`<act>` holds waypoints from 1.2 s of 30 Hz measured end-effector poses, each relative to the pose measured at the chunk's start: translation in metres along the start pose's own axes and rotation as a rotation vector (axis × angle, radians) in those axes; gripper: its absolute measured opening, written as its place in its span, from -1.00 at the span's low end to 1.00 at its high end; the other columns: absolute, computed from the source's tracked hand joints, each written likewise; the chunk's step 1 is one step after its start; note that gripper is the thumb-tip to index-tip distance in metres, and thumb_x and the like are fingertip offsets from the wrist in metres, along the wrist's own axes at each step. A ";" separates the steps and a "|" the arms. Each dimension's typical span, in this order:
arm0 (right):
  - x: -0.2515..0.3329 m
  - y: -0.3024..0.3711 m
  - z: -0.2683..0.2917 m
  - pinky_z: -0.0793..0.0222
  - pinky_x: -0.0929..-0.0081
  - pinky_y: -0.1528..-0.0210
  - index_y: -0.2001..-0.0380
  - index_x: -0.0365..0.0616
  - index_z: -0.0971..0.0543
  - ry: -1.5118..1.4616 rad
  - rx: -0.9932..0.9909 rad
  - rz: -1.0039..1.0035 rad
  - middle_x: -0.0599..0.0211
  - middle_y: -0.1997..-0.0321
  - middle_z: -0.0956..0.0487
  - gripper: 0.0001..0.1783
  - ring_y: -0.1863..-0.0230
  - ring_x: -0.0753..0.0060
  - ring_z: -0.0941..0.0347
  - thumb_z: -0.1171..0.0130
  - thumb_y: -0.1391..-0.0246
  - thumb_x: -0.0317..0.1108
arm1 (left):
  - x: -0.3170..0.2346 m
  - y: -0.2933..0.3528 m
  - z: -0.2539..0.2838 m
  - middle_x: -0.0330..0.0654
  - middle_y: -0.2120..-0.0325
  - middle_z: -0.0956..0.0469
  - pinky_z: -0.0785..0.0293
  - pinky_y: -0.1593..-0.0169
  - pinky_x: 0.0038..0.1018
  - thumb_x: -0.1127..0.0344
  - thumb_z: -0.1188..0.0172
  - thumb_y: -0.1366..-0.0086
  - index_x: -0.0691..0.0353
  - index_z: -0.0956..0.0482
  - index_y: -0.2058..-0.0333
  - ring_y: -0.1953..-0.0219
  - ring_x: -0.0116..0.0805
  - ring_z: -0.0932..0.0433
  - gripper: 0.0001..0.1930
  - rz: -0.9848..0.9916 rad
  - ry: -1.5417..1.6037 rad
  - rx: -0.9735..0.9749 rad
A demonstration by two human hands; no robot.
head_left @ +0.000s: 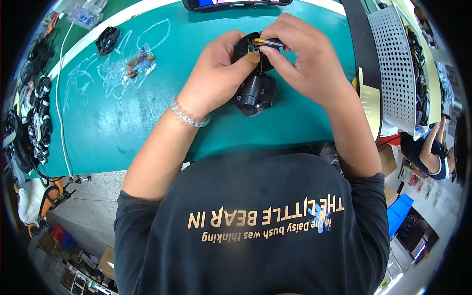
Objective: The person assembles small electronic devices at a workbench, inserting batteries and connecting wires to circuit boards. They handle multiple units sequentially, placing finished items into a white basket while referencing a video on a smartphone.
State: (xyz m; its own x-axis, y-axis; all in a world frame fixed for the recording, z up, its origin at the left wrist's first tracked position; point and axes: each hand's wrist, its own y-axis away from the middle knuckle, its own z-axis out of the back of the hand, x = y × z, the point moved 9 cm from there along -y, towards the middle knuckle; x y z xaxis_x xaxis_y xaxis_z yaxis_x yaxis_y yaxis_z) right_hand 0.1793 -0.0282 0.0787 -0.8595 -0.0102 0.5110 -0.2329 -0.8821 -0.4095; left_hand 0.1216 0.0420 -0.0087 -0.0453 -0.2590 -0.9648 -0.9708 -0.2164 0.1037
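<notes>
My left hand (216,73) is closed around a round black housing (240,49), which has a small green circuit board (252,48) showing inside it. A tan covering wraps the tip of my left thumb, which presses at the housing's edge. Between the thumb and fingers of my right hand (307,59) is a small flat pouch battery (269,43), dark with a yellow end, held right over the board. Just below, a black cylindrical housing part (254,95) rests on the green table (162,118). A thin wire runs between the two housing parts.
A phone-like screen (237,5) stands at the far edge. To the left lie a black part (107,40), a clear bag with orange-brown pieces (141,64), a white cable (60,108) and bundled black cables (40,118). A white perforated basket (393,64) is at right; another person (430,152) is beyond.
</notes>
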 end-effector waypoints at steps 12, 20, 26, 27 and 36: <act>0.000 -0.005 0.000 -0.29 0.35 0.49 0.41 -0.19 -0.45 -0.029 0.051 0.019 0.26 0.45 -0.42 -0.83 0.53 0.19 -0.37 -0.18 0.16 -0.50 | 0.003 0.001 -0.002 -0.27 0.38 -0.49 -0.39 0.25 -0.64 0.41 -0.04 -0.25 0.40 -0.38 0.14 0.35 -0.60 -0.43 -0.76 0.046 -0.036 0.041; 0.007 -0.010 -0.001 -0.31 0.27 0.40 0.42 -0.21 -0.46 -0.011 0.075 0.083 0.20 0.44 -0.41 -0.83 0.40 0.07 -0.38 -0.16 0.18 -0.54 | 0.006 -0.001 -0.003 -0.27 0.30 -0.47 -0.37 0.17 -0.63 0.39 0.01 -0.28 0.39 -0.36 0.09 0.28 -0.61 -0.40 -0.74 0.067 -0.095 0.124; 0.006 -0.011 -0.002 -0.32 0.26 0.36 0.41 -0.21 -0.48 -0.035 0.089 0.102 0.18 0.43 -0.43 -0.86 0.38 0.05 -0.40 -0.15 0.14 -0.52 | 0.001 0.000 -0.006 -0.29 0.26 -0.47 -0.35 0.13 -0.64 0.35 -0.03 -0.27 0.38 -0.36 0.04 0.25 -0.62 -0.40 -0.68 0.095 0.041 0.219; 0.006 -0.011 -0.002 -0.32 0.26 0.35 0.41 -0.22 -0.48 -0.032 0.097 0.109 0.18 0.43 -0.44 -0.87 0.38 0.04 -0.40 -0.14 0.12 -0.52 | 0.001 0.000 -0.005 -0.29 0.25 -0.47 -0.35 0.12 -0.65 0.36 -0.04 -0.27 0.38 -0.35 0.03 0.24 -0.62 -0.40 -0.67 0.097 0.048 0.213; 0.024 -0.031 0.011 -0.28 0.32 0.37 0.44 -0.30 -0.43 -0.131 0.255 0.123 0.07 0.51 -0.43 -0.92 0.43 0.08 -0.38 -0.05 0.03 -0.50 | 0.005 -0.002 0.003 -0.24 0.30 -0.51 -0.40 0.25 -0.66 0.40 -0.07 -0.21 0.44 -0.40 0.06 0.33 -0.60 -0.44 -0.66 0.133 0.127 0.148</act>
State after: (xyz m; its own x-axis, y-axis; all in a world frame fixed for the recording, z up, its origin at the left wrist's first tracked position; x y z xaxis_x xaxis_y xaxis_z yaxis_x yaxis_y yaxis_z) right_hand 0.1711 -0.0060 0.1117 -0.8041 -0.1700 0.5696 0.0045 -0.9600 -0.2800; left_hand 0.1229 0.0441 -0.0142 -0.1547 -0.3941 -0.9060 -0.9825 -0.0346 0.1828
